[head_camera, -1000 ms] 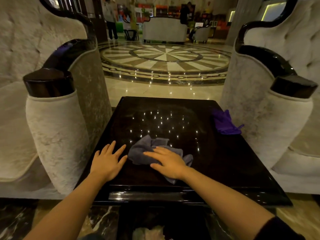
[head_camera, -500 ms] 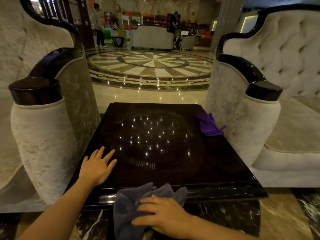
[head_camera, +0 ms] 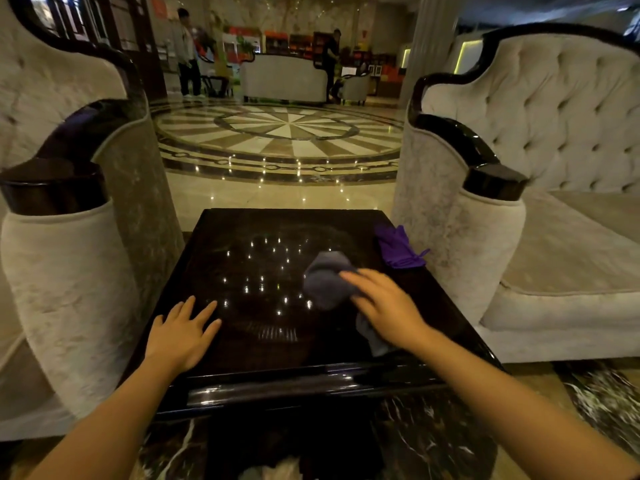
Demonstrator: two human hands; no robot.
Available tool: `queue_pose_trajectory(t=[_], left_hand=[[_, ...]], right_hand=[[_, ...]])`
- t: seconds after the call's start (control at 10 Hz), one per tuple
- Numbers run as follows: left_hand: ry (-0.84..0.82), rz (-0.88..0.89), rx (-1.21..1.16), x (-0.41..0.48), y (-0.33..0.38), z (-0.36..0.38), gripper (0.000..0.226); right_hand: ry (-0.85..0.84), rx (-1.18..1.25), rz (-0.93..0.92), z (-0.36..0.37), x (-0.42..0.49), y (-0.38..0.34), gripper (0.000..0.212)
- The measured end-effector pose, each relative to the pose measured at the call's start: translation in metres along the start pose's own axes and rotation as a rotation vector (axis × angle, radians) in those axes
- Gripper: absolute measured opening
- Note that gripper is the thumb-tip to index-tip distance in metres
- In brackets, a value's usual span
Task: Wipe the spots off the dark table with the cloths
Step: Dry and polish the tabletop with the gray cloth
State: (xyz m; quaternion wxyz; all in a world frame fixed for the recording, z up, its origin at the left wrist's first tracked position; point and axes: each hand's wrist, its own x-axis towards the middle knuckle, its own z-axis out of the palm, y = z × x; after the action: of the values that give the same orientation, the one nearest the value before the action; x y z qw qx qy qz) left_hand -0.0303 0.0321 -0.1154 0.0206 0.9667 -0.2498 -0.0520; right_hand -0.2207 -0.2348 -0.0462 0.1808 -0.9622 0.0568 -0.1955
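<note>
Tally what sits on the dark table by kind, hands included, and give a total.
Grey cloth: 1
Purple cloth: 1
Hands: 2, left hand flat on the table, right hand pressing the grey cloth
Total: 4

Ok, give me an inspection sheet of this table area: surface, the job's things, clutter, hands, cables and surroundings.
Surface: dark glossy table, many small bright light reflections across its middle; spots cannot be told from the reflections.
Job's things: grey cloth on the table right of centre, under the right hand; purple cloth lying alone at the far right edge.
Clutter: nothing seen.
Hands: left hand flat on the table, fingers spread, holding nothing; right hand pressing on the grey cloth, motion-blurred.
Cables: nothing seen.
Surroundings: pale tufted sofas either side, patterned marble floor, two people standing far off.
</note>
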Motion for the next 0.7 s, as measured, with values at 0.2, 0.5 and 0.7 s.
queue_pose_trajectory(t=[0.2,0.5,0.7], left_hand=[[-0.001,0.001,0.001,0.000,0.000,-0.001,0.054],[-0.004,0.005,0.017,0.001,-0.001,0.000,0.054],[0.039,0.027,0.050,0.002,-0.004,-0.001,0.054]], right_hand=[[0.099,-0.164,0.264,-0.012,0.019,0.064,0.042],[-0.428,-0.207,0.637,0.015,-0.004,0.098,0.060],[-0.310,-0.232,0.564,0.027,0.007,0.066,0.059]])
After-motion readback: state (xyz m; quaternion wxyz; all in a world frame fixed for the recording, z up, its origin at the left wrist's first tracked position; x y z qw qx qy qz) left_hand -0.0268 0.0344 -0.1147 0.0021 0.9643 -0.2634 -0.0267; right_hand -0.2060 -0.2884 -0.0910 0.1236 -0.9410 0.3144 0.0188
